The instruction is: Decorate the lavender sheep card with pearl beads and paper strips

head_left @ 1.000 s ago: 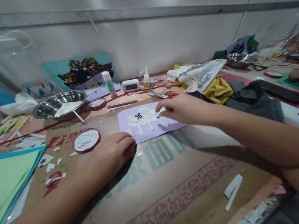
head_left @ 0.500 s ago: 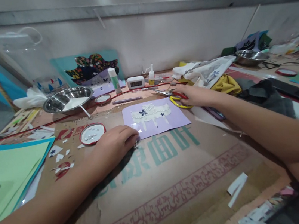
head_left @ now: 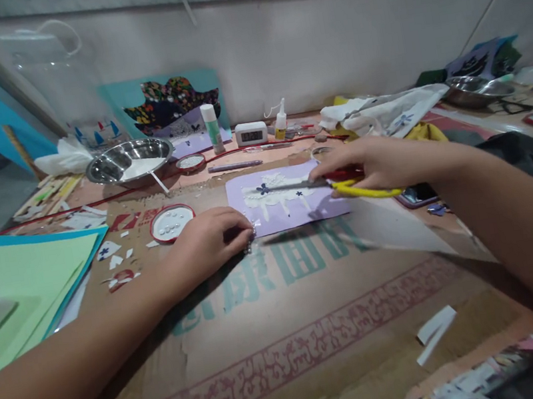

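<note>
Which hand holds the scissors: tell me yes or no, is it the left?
No, the right hand grips the scissors, their blades over the purple card.

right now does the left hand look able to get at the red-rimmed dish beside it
Probably yes: the dish lies close beside the left hand, its top open, though its fingers appear to pinch a shiny strand by the purple card.

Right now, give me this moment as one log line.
right hand: holding scissors over card | left hand: at beads, card's near corner
</note>
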